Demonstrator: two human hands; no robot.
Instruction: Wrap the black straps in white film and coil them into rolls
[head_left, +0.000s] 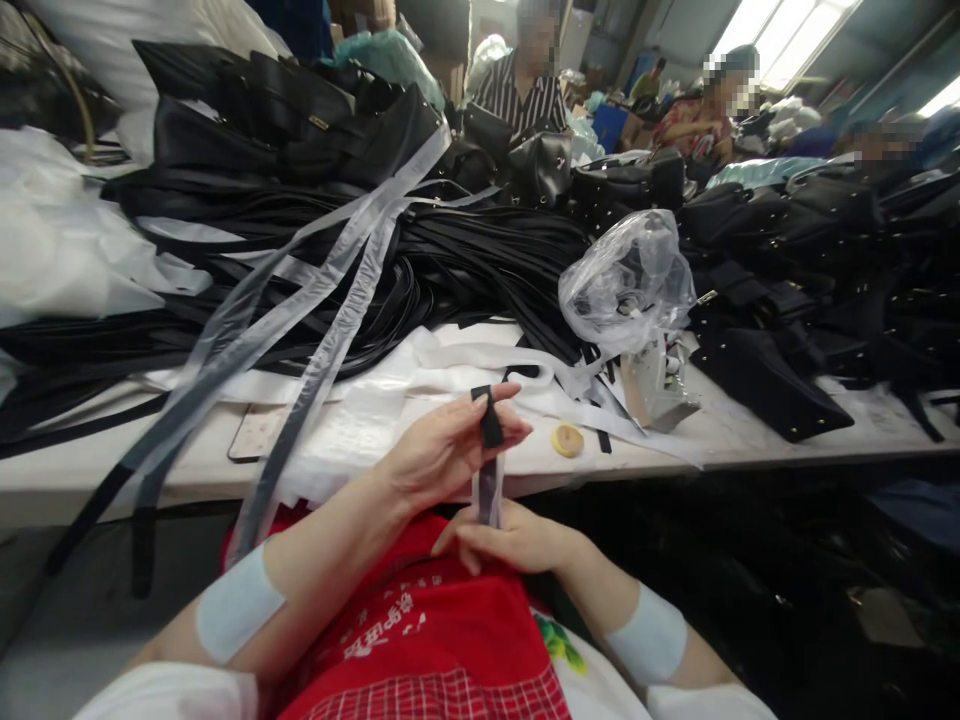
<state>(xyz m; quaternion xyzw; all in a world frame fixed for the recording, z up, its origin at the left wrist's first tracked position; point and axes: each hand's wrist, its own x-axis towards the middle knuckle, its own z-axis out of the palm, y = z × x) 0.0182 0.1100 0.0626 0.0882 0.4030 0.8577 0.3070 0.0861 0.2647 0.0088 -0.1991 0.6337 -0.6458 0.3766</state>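
Pinched between the thumb and fingers of the left hand point(442, 450), a black strap point(491, 425) runs down into the right hand point(525, 540), which grasps its lower stretch through a clear sleeve point(489, 495). Both hands are just in front of the table point(735, 400), above a red apron point(450, 630). Just beyond them on the tabletop, a yellow roll point(568, 440) lies to the right, near a crumpled clear bag point(630, 280). Sleeved straps point(322, 360) hang over the near edge at left. Farther back are heaped black straps point(487, 250) and black bags point(540, 165), with a person in a striped top point(502, 90) behind them.
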